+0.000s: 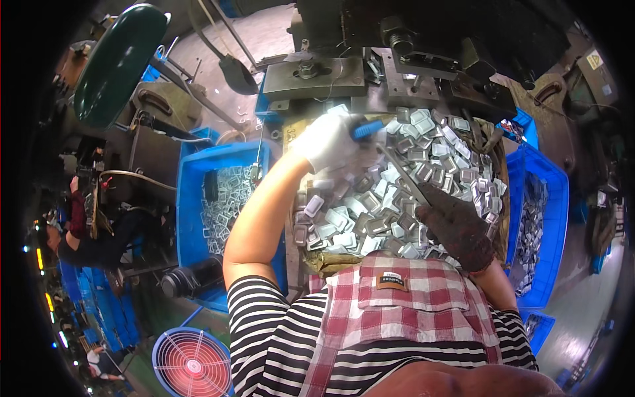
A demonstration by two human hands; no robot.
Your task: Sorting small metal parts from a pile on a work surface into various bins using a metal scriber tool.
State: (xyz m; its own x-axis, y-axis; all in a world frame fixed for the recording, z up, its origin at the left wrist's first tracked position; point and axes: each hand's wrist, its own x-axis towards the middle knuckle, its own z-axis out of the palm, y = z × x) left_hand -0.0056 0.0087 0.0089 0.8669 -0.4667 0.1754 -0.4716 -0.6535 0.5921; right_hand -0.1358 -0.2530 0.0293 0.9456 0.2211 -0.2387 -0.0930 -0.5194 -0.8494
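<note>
My left hand [326, 141], in a white glove bright with glare, is at the far left of the heap, before the press. Its fingers look closed around a blue ridged handle [368, 130]; motion blur hides the handle's other end. In my right hand [456, 223], in a dark stained glove, is a long thin metal tool [405, 176], slanting up and left over the parts. I cannot make out whether it is tongs or a plain bar. Small rectangular tray-shaped metal parts [375, 210] lie in a loose heap beneath both hands.
Beyond the heap stands the press tooling, with a bolted steel block [314, 77]. Blue bins of metal pieces flank me, one left [192, 231] and one right [552, 218]. A green lamp shade [122, 66] hangs upper left. A round fan [193, 366] sits lower left; another person [109, 231] is farther left.
</note>
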